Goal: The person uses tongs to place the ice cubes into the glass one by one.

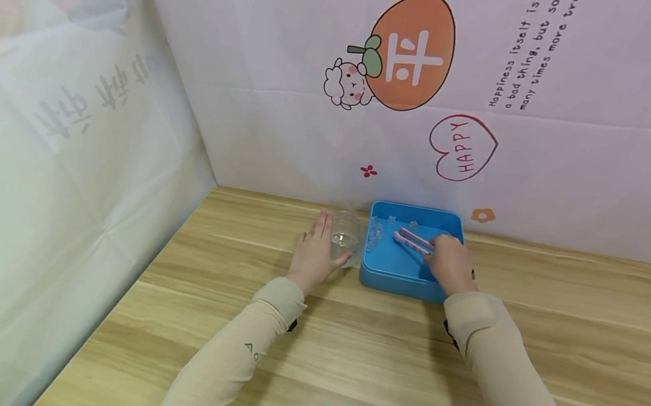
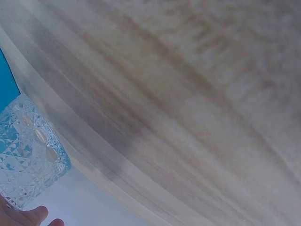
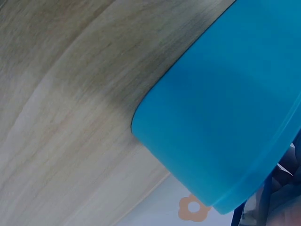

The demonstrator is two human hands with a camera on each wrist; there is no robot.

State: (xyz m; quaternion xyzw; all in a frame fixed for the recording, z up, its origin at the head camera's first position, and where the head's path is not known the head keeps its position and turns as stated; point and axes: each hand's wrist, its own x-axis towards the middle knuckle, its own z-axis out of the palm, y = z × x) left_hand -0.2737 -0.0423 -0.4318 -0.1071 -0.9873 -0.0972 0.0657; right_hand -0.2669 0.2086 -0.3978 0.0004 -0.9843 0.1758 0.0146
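A clear cup [image 1: 349, 230] with a cut-glass pattern stands on the table, left of a blue rectangular box [image 1: 395, 283]. My left hand [image 1: 313, 254] holds the cup from its left side, the thumb across the near side and the fingers along the left. In the left wrist view, fingertips [image 2: 40, 213] show by the cup [image 2: 30, 150]. Over the box's right part, my right hand [image 1: 452, 264] grips pink tweezers [image 1: 415, 241], tips pointing left above the box floor. Small clear pieces [image 1: 374, 235] lie heaped along the box's left wall, and a couple more lie near the back.
The wooden table [image 1: 366, 370] meets a white printed cloth [image 1: 284, 144] just behind the box and cup. Another cloth [image 1: 88, 201] hangs along the left. The box's outer wall [image 3: 211, 117] fills much of the right wrist view.
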